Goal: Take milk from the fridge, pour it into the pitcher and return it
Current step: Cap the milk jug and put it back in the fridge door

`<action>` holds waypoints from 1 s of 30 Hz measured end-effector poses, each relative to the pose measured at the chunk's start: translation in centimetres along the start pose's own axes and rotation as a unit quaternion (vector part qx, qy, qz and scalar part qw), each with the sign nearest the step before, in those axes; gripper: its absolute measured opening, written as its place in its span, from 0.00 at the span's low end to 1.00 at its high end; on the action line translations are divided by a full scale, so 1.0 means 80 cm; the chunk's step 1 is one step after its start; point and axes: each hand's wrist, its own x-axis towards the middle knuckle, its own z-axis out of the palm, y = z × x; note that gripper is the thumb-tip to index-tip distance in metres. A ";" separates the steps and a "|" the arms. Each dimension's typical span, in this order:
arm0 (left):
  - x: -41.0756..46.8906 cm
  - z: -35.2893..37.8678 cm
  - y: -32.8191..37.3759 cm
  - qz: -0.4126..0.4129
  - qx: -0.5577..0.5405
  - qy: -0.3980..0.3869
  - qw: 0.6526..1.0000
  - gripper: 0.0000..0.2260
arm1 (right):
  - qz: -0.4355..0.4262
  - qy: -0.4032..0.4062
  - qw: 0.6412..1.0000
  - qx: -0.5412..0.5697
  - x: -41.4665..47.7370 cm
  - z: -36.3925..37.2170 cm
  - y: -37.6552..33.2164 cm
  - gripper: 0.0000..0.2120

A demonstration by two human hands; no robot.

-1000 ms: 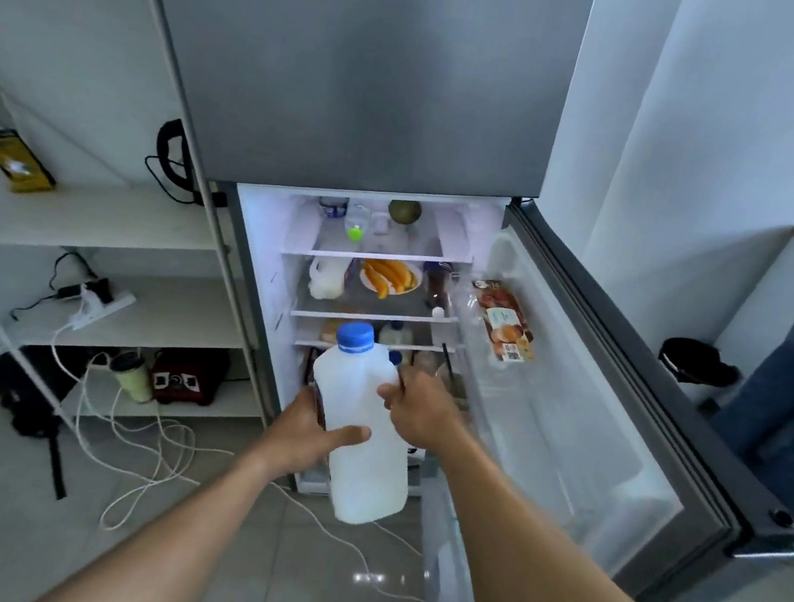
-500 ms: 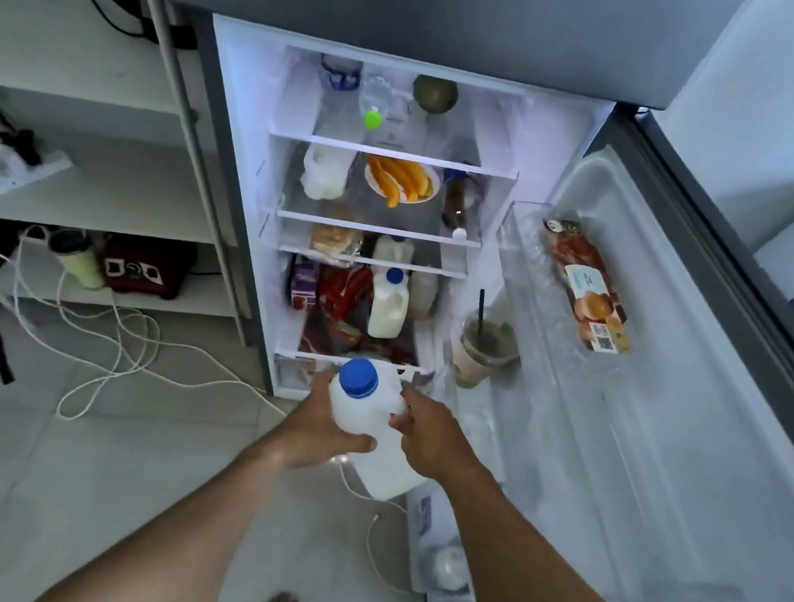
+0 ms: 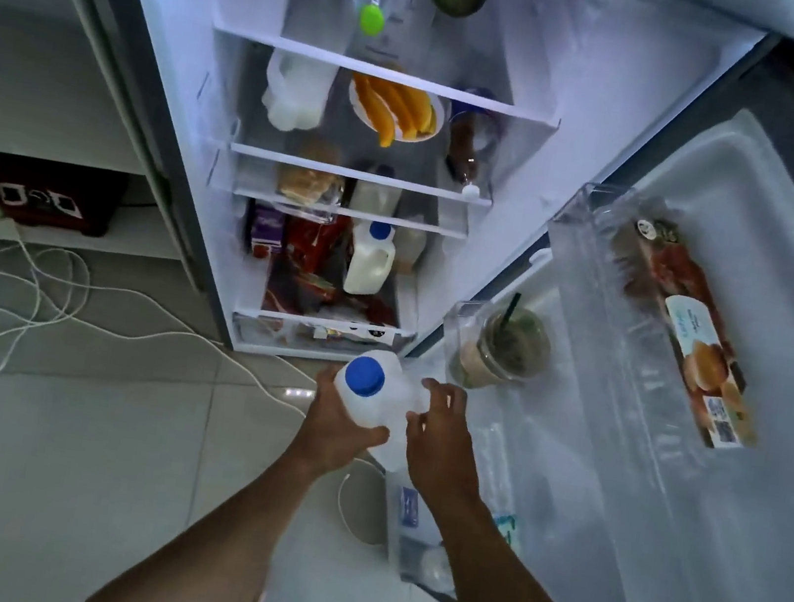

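Item: milk jug (image 3: 386, 406), blue cap (image 3: 364, 375), held low in front of the open fridge (image 3: 177, 32).
Your left hand (image 3: 338, 429) wraps one side and your right hand (image 3: 439, 445) curls on the other. The door bin holds a lidded cup (image 3: 506, 352) with a straw; the packet (image 3: 691, 332) print is unreadable. A second jug (image 3: 369, 260) stands inside.

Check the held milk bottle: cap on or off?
On: the blue cap sits on the neck of the milk bottle, which the left hand and right hand hold.
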 end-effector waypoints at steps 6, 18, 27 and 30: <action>0.025 0.024 0.005 -0.030 -0.018 -0.031 0.999 0.45 | 0.026 0.037 0.993 -0.107 0.013 -0.016 0.020 0.17; 0.069 0.080 -0.045 -0.084 -0.064 0.023 0.994 0.44 | 0.059 0.052 0.991 -0.111 0.029 -0.005 0.046 0.17; 0.094 0.121 -0.058 -0.047 -0.066 -0.017 0.997 0.45 | 0.051 0.086 0.994 -0.038 0.033 -0.002 0.054 0.17; 0.097 0.135 -0.069 -0.054 -0.066 -0.016 0.996 0.46 | 0.053 0.122 0.990 -0.035 0.035 0.002 0.059 0.15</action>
